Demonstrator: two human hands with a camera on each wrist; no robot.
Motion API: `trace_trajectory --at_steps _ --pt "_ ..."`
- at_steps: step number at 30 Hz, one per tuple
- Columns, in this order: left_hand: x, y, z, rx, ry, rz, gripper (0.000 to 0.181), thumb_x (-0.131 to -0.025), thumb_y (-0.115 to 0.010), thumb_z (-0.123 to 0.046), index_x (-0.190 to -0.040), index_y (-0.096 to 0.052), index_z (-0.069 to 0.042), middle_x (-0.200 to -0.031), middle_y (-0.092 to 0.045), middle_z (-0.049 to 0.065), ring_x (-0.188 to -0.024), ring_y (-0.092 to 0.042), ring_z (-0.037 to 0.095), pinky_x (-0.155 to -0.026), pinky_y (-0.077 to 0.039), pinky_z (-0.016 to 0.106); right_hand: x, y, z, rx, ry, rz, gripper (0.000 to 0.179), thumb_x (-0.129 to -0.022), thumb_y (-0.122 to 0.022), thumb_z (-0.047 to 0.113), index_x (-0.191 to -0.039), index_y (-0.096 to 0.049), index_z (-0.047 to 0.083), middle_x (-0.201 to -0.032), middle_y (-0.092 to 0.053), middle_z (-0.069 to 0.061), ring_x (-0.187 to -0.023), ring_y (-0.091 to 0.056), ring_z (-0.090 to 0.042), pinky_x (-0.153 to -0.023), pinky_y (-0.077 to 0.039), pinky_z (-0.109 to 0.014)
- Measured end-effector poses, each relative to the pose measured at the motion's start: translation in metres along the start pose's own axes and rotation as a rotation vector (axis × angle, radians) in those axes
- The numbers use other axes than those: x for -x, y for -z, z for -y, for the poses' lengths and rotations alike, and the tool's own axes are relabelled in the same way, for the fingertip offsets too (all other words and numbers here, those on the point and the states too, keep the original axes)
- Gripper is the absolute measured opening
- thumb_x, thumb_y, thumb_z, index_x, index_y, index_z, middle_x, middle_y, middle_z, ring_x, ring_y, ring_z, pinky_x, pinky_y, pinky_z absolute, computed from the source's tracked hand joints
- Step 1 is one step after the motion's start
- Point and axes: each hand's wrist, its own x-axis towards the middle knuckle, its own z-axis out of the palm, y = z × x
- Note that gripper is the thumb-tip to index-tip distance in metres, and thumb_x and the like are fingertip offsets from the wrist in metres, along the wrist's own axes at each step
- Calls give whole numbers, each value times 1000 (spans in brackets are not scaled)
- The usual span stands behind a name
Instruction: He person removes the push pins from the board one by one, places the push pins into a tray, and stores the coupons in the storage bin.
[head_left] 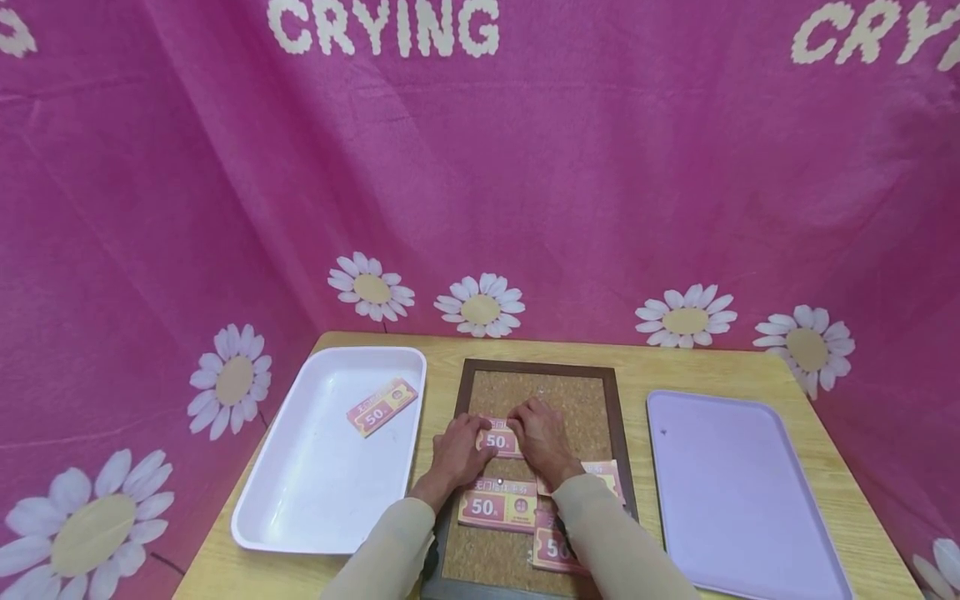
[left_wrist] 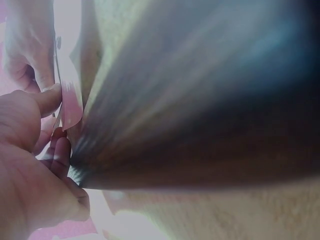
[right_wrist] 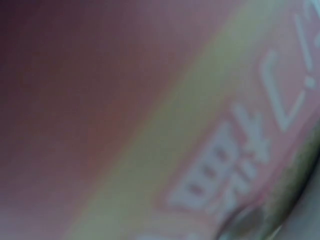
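A pink and yellow paper coupon (head_left: pixel 501 442) marked 50 is between both hands over a cork board (head_left: pixel 487 567) with a dark frame. My left hand (head_left: pixel 457 454) pinches its left end between thumb and fingers, as the left wrist view shows the coupon (left_wrist: pixel 72 102) edge-on. On its right side, my right hand (head_left: pixel 542 437) grips it with bent fingers; the fingertips are partly hidden. Below lie a second coupon (head_left: pixel 491 508), with a small round pin (head_left: pixel 500 481) at its top edge, a third coupon (head_left: pixel 551 546) and another coupon (head_left: pixel 606 473) under my right forearm.
At the left stands a white tray (head_left: pixel 300 483) with a coupon (head_left: pixel 382 407) in it. A flat lilac tray (head_left: pixel 738 492) lies to the right on the wooden table (head_left: pixel 637 367). A pink curtain with daisies (head_left: pixel 562 183) hangs behind.
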Motion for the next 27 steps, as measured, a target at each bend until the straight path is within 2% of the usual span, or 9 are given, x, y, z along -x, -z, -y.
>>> trace_trajectory --at_steps 12,19,27 --pt "1 2 -2 0 -8 -11 38 -85 -72 -35 -118 -63 -19 -125 -57 5 -117 -52 23 -85 -40 44 0 2 1 8 10 -14 8 -91 -66 22 -90 -70 16 -88 -60 0 -85 -58 -21 -76 -40 -39" --pt "0 1 -2 -6 5 -6 38 -85 -72 -35 -118 -63 -19 -125 -57 5 -118 -52 23 -85 -40 43 0 3 1 -16 3 -7 7 -91 -67 22 -89 -70 16 -87 -59 1 -85 -58 -20 -78 -41 -40" --pt "0 1 0 -5 7 -4 39 -85 -71 -36 -119 -62 -20 -127 -57 5 -119 -52 23 -86 -40 43 0 0 0 -5 26 -48 7 -89 -68 22 -87 -70 16 -85 -59 0 -84 -59 -20 -76 -42 -40"
